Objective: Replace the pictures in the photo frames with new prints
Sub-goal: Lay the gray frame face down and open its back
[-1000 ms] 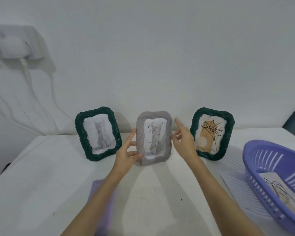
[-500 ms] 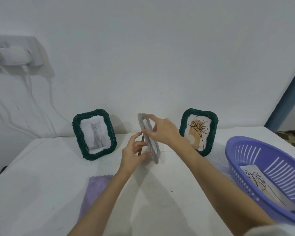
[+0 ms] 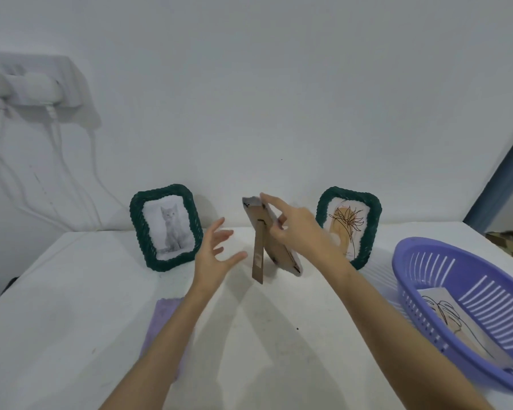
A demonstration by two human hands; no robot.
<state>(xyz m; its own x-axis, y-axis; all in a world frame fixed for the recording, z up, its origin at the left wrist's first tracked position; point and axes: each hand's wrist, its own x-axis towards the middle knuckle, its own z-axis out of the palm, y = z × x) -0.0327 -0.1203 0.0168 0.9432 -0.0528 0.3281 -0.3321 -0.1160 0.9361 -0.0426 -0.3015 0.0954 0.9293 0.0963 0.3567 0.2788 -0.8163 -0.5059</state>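
My right hand [image 3: 298, 229] grips the grey photo frame [image 3: 267, 232] by its right edge, lifted and turned so its brown cardboard back and hanging stand face me. My left hand [image 3: 215, 253] hovers just left of it with fingers spread, touching nothing. A dark green woven frame with a grey kitten picture [image 3: 166, 227] leans against the wall on the left. A second green frame with a line-art plant print [image 3: 350, 223] stands on the right, partly behind my right hand. Loose prints [image 3: 453, 324] lie in the purple basket.
The purple slotted basket [image 3: 421, 261] sits at the table's right edge. A purple cloth [image 3: 163, 318] lies under my left forearm. A wall socket with white cables [image 3: 36, 90] hangs at the upper left. The white table [image 3: 57, 321] meets the wall behind the frames.
The grey frame has been turned from facing me to showing its back, with the stand swinging out. My left hand let go of it and opened; my right hand now holds it alone.
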